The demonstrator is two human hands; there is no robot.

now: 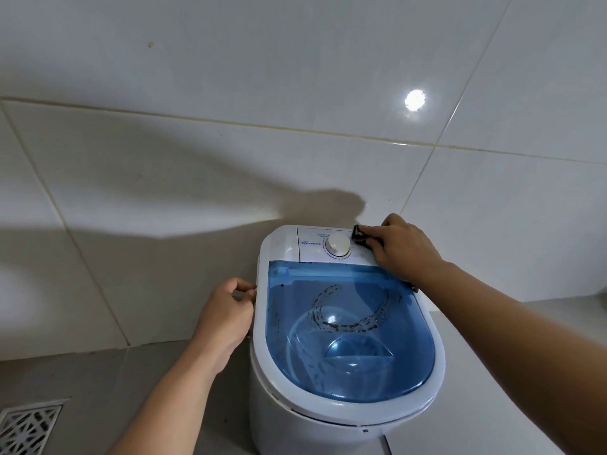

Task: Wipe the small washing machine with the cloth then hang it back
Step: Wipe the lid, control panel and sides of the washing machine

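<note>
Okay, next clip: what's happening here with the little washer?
A person is wiping the small washing machine. The right hand presses a dark cloth onto the white control panel, just right of the dial. The left hand grips the machine's left rim, likely to steady it. The blue lid is closed. The cloth has not yet been hung back.

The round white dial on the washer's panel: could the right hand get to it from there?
Probably yes: the right hand, pressing the dark cloth, sits just beside the round white dial, with nothing between.
</note>
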